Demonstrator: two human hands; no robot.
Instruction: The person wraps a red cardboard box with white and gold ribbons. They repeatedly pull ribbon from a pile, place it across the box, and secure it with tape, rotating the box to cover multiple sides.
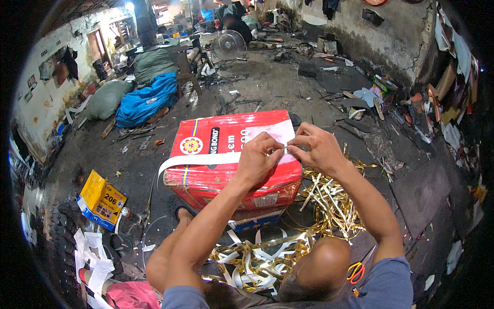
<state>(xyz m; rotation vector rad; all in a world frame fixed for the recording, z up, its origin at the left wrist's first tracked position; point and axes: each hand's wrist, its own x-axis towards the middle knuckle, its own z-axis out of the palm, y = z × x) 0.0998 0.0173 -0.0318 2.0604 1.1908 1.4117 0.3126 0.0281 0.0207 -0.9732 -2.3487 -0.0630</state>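
Observation:
A red cardboard box (216, 177) stands in front of me, its top serving as a work surface. Across it lies a long white strip (203, 160), one end curling over the left edge. My left hand (261, 158) is closed in a pinch on this strip near the box's right side. Close beside it, my right hand (315, 149) also pinches with thumb and finger; what it holds is too small to make out. The fingertips of both hands nearly touch. Under and behind them is a pale pinkish sheet (272, 135) on the box top.
Gold and white strips (329, 201) lie heaped right of the box, more between my legs. Orange-handled scissors (355, 272) are by my right knee. A yellow box (101, 200) sits at left. Farther off are a blue sack (147, 100), a fan (229, 45) and people.

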